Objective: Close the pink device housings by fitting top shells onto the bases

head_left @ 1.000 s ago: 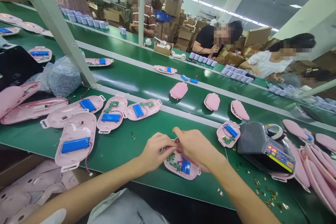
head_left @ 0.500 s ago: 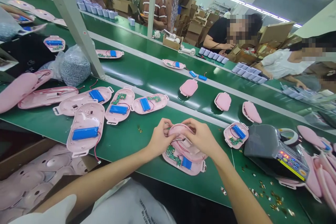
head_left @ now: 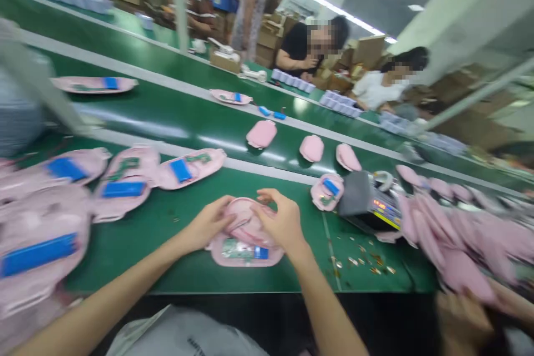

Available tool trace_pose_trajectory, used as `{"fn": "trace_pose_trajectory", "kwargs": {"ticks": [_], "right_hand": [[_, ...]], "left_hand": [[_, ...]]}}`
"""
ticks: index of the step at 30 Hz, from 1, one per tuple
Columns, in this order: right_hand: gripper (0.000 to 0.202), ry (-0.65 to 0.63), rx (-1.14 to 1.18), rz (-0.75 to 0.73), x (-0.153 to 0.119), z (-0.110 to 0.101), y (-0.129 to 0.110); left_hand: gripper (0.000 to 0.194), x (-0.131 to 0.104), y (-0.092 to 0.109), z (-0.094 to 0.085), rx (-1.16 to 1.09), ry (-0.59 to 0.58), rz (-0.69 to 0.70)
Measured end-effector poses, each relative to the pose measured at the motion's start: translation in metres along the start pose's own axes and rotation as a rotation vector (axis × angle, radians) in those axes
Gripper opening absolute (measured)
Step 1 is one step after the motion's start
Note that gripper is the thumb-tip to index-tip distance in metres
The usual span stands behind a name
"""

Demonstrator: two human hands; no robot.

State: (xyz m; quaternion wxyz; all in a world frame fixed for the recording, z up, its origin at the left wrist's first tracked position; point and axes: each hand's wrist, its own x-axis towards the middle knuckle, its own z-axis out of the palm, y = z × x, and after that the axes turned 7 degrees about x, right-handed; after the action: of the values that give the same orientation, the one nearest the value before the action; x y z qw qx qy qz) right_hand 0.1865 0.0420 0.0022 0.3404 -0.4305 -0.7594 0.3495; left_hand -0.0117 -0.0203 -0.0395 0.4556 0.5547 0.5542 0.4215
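A pink plastic cover (head_left: 241,210) is tilted between my two hands, above an open pink shell (head_left: 221,258). My left hand (head_left: 211,224) grips the cover's left edge with bent fingers. On its right side, my right hand (head_left: 280,219) holds the cover with the thumb on its inner face and fingers partly raised. A thin wire seems to run along the cover's inside, though blur hides its ends. In the shell lie a green circuit board (head_left: 236,248) and a blue battery (head_left: 261,252), partly under the cover.
Open pink shells with blue batteries (head_left: 123,189) lie to the left. A grey tape dispenser (head_left: 354,197) stands to the right, beside small metal bits (head_left: 375,261) and piled pink shells (head_left: 467,233). Another person's hand (head_left: 463,317) is at lower right. Closed pink cases (head_left: 261,133) sit on the belt.
The view has swung to the right, so the bench things appear further left. Both hands still hold the cover over the shell. A co-worker's hand has come into view at lower right.
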Motion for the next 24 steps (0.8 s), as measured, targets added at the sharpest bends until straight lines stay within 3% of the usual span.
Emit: {"fn": "trace_pose_trajectory", "kwargs": {"ticks": [4, 6, 9, 13, 16, 20, 22, 24], "right_hand": [[0.041, 0.899, 0.474, 0.251, -0.045, -0.068, 0.055], [0.045, 1.157, 0.577, 0.378, -0.065, -0.104, 0.082], [0.050, 1.186, 0.666, 0.470, -0.074, -0.142, 0.113], [0.057, 1.152, 0.770, 0.497, -0.057, -0.160, 0.132], [0.053, 1.192, 0.800, 0.469, -0.049, -0.164, 0.136], [0.040, 1.279, 0.821, 0.455, -0.058, -0.165, 0.133], [0.036, 1.331, 0.815, 0.463, -0.065, -0.158, 0.126], [0.034, 1.277, 0.744, 0.390, -0.067, -0.142, 0.111]], "left_hand": [[0.051, 0.005, 0.004, -0.003, 0.089, -0.090, -0.069], [0.054, 0.006, 0.008, 0.000, 0.079, -0.102, -0.085], [0.053, 0.008, 0.013, 0.005, 0.102, -0.130, -0.092], [0.052, 0.012, 0.012, 0.007, 0.140, -0.116, -0.097], [0.049, 0.012, 0.010, 0.006, 0.126, -0.086, -0.071], [0.047, 0.009, 0.015, 0.005, 0.165, -0.078, -0.016], [0.043, 0.007, 0.017, 0.005, 0.164, -0.079, 0.000], [0.039, 0.006, 0.017, 0.005, 0.100, -0.086, 0.000]]}}
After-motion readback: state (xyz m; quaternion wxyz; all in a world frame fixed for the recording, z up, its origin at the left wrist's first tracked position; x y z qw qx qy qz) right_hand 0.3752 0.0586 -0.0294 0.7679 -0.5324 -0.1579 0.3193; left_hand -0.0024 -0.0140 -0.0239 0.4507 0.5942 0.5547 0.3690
